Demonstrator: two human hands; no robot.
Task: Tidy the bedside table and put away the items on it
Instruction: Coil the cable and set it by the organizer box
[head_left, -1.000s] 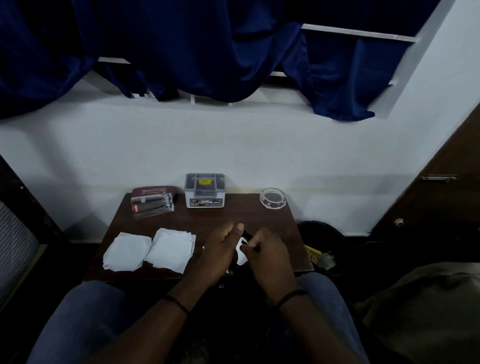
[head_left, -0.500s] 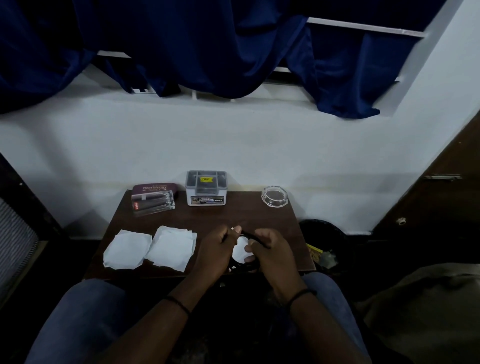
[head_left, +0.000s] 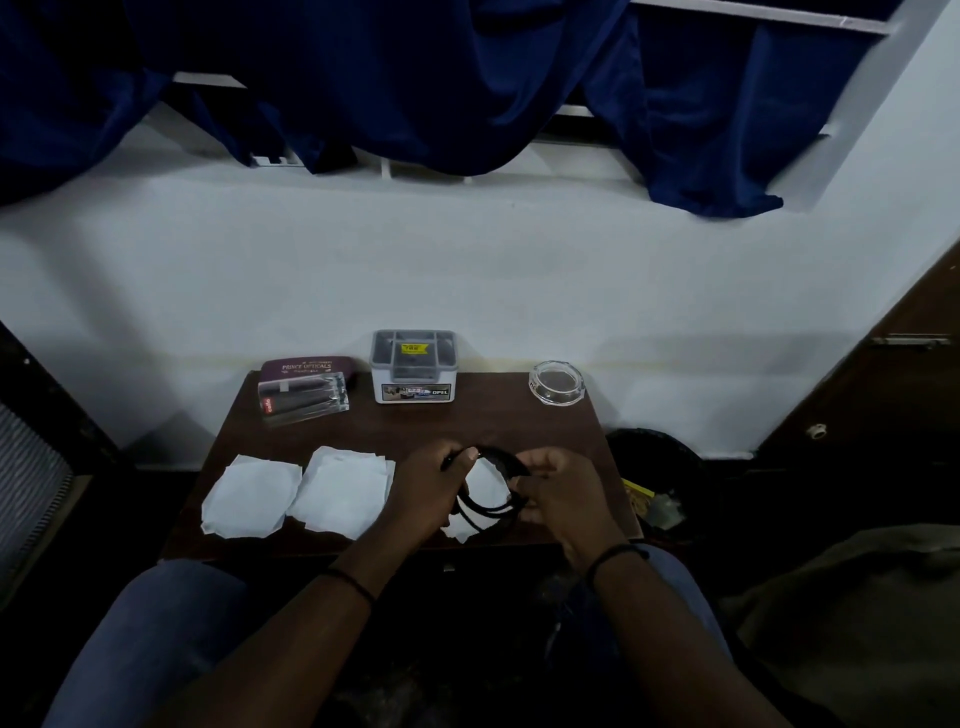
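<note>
While the person sits at the near edge of the small brown bedside table (head_left: 519, 431), both hands work a coiled black cable (head_left: 491, 506) held just above the tabletop's near right part. The left hand (head_left: 431, 488) has its fingers closed around the left side of the coil, thumb pressed on a strand near the top. The right hand (head_left: 556, 491) pinches the coil's right side, fingers curled tight on the loops. A white paper (head_left: 480, 480) shows through the coil, lying beneath it. To the left lie two more white paper pieces (head_left: 296, 493), side by side. Along the far edge stand a maroon spectacle case (head_left: 306, 366) with a clear pen packet (head_left: 304, 397) just in front, a grey plastic box (head_left: 414, 371), and a glass ashtray (head_left: 557, 383) at far right.
</note>
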